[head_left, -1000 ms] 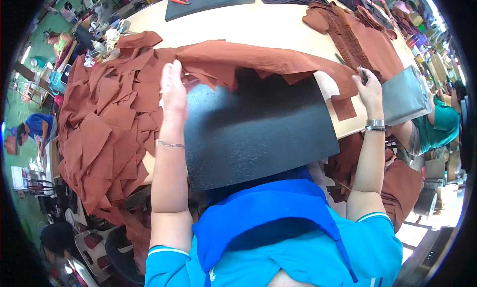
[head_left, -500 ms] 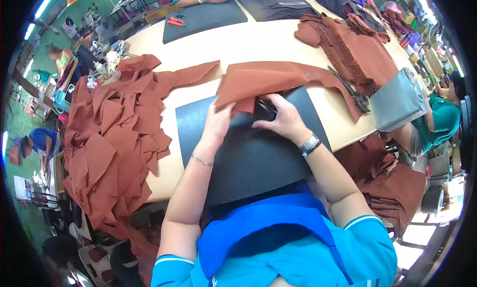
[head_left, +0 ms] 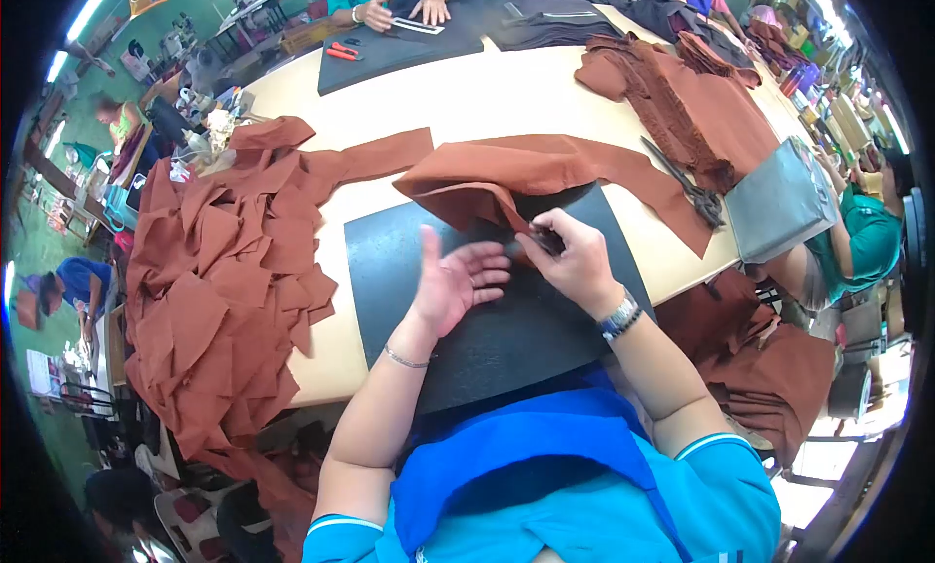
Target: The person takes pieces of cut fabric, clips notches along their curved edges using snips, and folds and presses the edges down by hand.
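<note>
A rust-brown piece of fabric (head_left: pixel 526 164) lies bunched and folded over the far edge of a black board (head_left: pixel 487 339). My right hand (head_left: pixel 577 263) is closed in a pinch at the near folded edge of that fabric. Something small and dark shows between its fingers, too blurred to name. Just left of it, my left hand (head_left: pixel 458 282) hovers over the board with palm turned up and fingers apart, holding nothing. One end of the fabric stretches right, beside a pair of dark scissors (head_left: pixel 687 183).
A heap of brown fabric pieces (head_left: pixel 234 300) covers the table's left side. More brown fabric (head_left: pixel 682 105) is stacked back right, near a grey box-like object (head_left: pixel 782 201). Across the table, a co-worker's hands (head_left: pixel 399 13) work on another black board (head_left: pixel 399 58) with a red-handled tool (head_left: pixel 343 52).
My left hand has let go of the fabric and opened nearer to me. The right hand has moved slightly right and down and closed. The fabric's near side has folded over. The co-worker's hands have shifted.
</note>
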A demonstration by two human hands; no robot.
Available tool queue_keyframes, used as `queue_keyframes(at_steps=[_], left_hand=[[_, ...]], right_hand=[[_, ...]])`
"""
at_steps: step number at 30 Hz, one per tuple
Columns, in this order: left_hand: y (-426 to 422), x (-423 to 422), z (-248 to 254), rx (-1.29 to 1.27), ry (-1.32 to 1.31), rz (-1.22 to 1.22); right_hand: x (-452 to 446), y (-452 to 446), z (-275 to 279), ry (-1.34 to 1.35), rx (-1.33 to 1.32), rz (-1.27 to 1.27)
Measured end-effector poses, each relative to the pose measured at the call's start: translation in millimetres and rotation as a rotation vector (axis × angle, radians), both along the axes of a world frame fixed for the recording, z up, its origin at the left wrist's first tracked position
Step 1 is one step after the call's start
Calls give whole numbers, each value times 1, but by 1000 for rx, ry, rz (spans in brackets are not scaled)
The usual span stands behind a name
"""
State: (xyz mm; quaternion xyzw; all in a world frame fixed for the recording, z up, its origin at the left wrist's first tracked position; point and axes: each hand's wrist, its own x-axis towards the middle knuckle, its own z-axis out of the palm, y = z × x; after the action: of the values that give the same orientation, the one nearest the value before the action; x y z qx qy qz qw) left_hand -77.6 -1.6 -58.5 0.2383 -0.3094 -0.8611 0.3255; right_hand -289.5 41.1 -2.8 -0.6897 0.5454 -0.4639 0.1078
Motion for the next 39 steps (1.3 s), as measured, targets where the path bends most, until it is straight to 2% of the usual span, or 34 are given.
queue_keyframes(at_steps=[2,4,6,8,9,10,12,14,16,18,20,22,23,27,30,31,34,36,38,39], left_hand=[[13,-14,9,-198,-180,-134],[22,-20,12,-142,-72,-69],[16,-17,7,-214,-53,-48],[15,-14,32,-208,-215,-6],[12,-9,30,-129,-118,-32],[10,-5,28,-51,-21,-57],[13,-3,34,-23,-7,-20],[15,-4,28,-20,25,25],[10,-7,20,-2,-55,40],[4,-10,12,15,-136,58],[1,-10,14,24,-111,71],[0,-7,18,89,-72,72],[0,-6,20,105,-90,103],[0,-2,27,95,-263,19],[-2,-3,19,25,-197,83],[-3,0,23,19,-165,31],[4,2,26,70,-152,244],[8,4,30,41,-200,299],[9,8,25,8,-240,347],[11,9,23,-13,-245,372]], right_hand=[[3,12,11,90,-146,96],[7,26,17,273,-204,272],[17,44,23,360,-94,384],[24,51,14,259,55,599],[22,51,15,182,117,636],[19,46,19,94,155,628],[6,25,14,9,86,505],[-12,0,-2,-41,-16,273],[-18,-18,-7,-34,26,195],[-11,-19,-4,-85,371,250],[1,-18,-14,136,233,360],[16,-10,-22,50,170,362],[19,-6,-22,98,134,321],[21,12,-17,90,-20,246],[25,26,-13,155,4,433],[29,31,-8,146,24,469],[22,20,-8,-80,143,337],[9,0,-22,-260,289,170],[6,-14,-9,-528,627,98],[8,-18,-10,-585,652,125]])
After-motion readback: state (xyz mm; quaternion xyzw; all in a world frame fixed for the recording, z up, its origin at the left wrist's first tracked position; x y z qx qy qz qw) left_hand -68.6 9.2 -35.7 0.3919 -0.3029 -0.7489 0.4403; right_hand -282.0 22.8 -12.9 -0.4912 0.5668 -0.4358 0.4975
